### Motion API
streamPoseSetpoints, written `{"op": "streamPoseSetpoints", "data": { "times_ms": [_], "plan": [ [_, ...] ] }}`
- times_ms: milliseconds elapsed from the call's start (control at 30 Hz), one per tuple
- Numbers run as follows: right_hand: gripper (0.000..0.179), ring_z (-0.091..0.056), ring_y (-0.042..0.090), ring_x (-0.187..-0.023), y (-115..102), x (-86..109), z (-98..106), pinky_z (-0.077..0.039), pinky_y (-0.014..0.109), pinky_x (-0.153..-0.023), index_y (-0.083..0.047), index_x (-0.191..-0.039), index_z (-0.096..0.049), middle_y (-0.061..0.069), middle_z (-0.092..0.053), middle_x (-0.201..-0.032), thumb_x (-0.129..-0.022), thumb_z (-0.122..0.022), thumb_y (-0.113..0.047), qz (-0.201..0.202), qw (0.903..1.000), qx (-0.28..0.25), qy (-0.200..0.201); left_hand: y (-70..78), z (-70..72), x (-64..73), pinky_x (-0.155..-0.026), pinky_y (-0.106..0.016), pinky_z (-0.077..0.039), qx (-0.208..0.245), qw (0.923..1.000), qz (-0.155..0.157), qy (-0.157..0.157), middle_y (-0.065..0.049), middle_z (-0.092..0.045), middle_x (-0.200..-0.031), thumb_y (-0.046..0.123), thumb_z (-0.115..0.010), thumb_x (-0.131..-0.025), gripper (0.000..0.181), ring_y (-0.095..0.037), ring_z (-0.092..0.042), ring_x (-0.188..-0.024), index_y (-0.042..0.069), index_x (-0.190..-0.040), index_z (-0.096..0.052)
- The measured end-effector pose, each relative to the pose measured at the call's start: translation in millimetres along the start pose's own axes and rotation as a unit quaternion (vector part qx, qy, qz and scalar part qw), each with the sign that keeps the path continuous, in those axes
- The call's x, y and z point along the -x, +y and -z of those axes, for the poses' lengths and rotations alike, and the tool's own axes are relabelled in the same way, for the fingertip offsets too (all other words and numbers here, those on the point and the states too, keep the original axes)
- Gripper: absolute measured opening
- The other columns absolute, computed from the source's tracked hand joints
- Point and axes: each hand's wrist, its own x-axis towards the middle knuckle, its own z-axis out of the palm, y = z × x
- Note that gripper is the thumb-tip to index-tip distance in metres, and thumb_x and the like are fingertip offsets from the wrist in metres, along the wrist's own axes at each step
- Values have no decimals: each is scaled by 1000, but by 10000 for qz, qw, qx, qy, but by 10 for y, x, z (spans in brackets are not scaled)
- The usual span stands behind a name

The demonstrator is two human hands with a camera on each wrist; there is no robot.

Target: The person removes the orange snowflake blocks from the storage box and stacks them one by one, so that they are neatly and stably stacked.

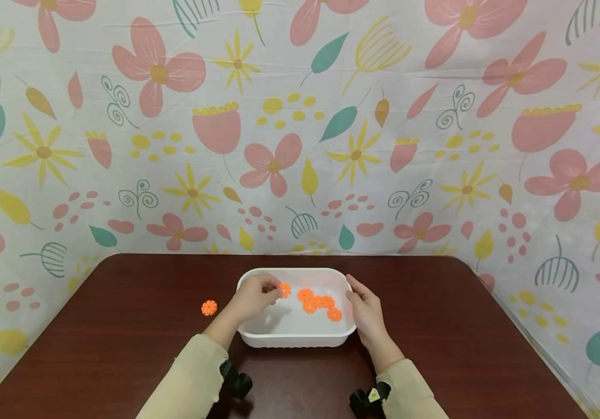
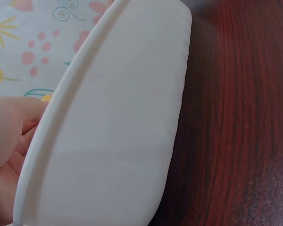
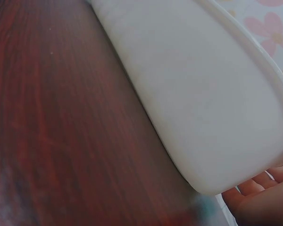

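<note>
A white plastic tub (image 1: 300, 338) stands on the table. My left hand (image 1: 251, 298) reaches in over its left side and pinches an orange notched flower-shaped disc (image 1: 284, 290) between thumb and fingers. Several more such discs (image 1: 309, 305) lie on the tub floor, right of that hand. At the right end, my right hand (image 1: 366, 308) grips the rim, thumb over the edge and fingers along the outside. In the left wrist view the tub's wall (image 2: 108, 117) hides most of the left hand. The right wrist view has the right fingers (image 3: 250, 187) against the tub's outside.
One orange disc (image 1: 209, 308) lies on the dark wooden table (image 1: 137, 326), left of the tub and close beside the left forearm. Behind the table hangs a flower-printed cloth (image 1: 300, 174). A black wrist camera (image 1: 235, 381) sits at the left cuff, another (image 1: 368, 398) at the right.
</note>
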Motion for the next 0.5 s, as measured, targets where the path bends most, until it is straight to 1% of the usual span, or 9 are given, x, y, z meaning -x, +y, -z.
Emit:
{"op": "streamPoseSetpoints", "data": {
  "times_ms": [100,200,333,500],
  "plan": [
    [44,-35,28,-136,1,-1,-2,-35,43,-110,-9,-140,-45,13,-38,-149,-96,-45,-8,-9,10000,-1,7,8,20,18,-63,-25,-50,-32,10000,-78,42,-2,-66,-84,14,-64,-90,10,-12,-59,-68,8,-96,-69],
    [44,-36,27,-136,3,-1,-5,-35,43,-109,-9,-140,-46,13,-38,-149,-96,-45,-8,-9,10000,-10,11,17,46,39,-63,-26,-49,-59,9999,-92,114,-4,-67,-84,15,-64,-90,10,-12,-57,-67,10,-96,-69],
    [44,-36,26,-136,8,-6,-5,-35,42,-109,-9,-140,-46,12,-38,-149,-96,-45,-8,11,10000,11,5,18,83,68,-63,-26,-48,-29,9997,0,229,-9,-67,-85,16,-65,-89,9,-13,-56,-67,12,-95,-70],
    [44,-37,24,-135,20,-16,7,-35,41,-109,-8,-140,-45,11,-39,-148,-96,-44,-8,64,9999,82,11,-6,119,100,-61,-26,-48,-19,9992,-34,388,-9,-68,-84,17,-65,-89,9,-12,-57,-67,13,-96,-70]
  ]
}}
